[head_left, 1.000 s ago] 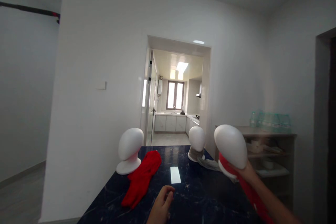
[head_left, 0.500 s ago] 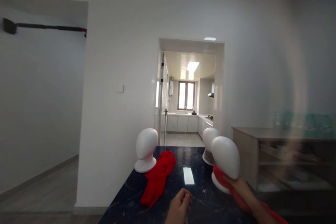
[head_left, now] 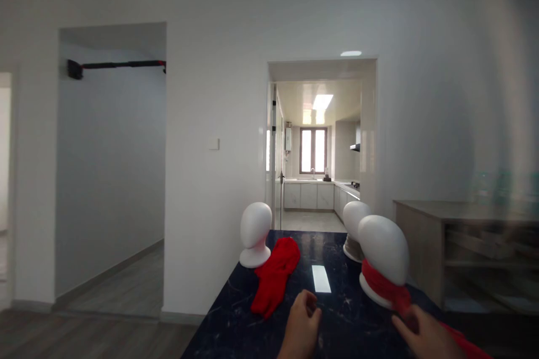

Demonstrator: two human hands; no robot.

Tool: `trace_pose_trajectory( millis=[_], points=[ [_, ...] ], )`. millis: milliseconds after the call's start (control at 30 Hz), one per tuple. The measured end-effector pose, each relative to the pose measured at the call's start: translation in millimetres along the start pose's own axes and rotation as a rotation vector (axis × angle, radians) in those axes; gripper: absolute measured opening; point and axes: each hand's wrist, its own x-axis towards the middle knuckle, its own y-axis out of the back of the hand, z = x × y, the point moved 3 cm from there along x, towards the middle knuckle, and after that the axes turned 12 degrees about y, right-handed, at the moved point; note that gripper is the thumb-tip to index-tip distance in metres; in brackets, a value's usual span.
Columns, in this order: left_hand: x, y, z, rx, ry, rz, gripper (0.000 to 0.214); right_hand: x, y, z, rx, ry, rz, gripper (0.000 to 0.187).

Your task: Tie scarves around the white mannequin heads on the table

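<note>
A white mannequin head (head_left: pixel 383 249) stands on the dark marble table (head_left: pixel 337 320) at the right, with a red scarf (head_left: pixel 385 287) round its neck. My right hand (head_left: pixel 421 334) lies just below it, fingers closed on the scarf's trailing end. My left hand (head_left: pixel 301 330) rests on the table in a loose fist and holds nothing I can see. Another red scarf (head_left: pixel 275 275) lies loose beside a second white head (head_left: pixel 255 233) at the far left. A third head (head_left: pixel 352 224) with a grey scarf stands behind the near one.
A wooden shelf unit (head_left: pixel 463 247) stands to the right of the table. Behind the table a doorway (head_left: pixel 322 140) opens into a kitchen. At the left another opening holds a black pull-up bar (head_left: pixel 118 65).
The near mannequin head has come down from my raised right hand onto the table. My right hand has slid off its base to the scarf end. The view has swung left.
</note>
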Motion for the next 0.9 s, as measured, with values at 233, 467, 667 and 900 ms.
trace_pose_trajectory(
  millis=[233, 467, 667, 900],
  points=[
    [23, 53.2, -3, 0.71, 0.156, 0.299, 0.058, 7, -56, -149, 0.129, 0.105, -0.222, 0.023],
    [42, 113.8, -31, 1.1, 0.137, 0.252, 0.042, 6, -97, -152, 0.176, 0.146, -0.13, 0.019],
    [20, 79.1, -22, 0.614, -0.015, 0.061, 0.02, 5, -108, -146, 0.416, 0.172, -0.157, 0.03],
    [-43, -20.2, -9, 0.485, -0.146, -0.354, 0.014, 2, -106, -154, 0.605, 0.165, -0.215, 0.037]
  ],
)
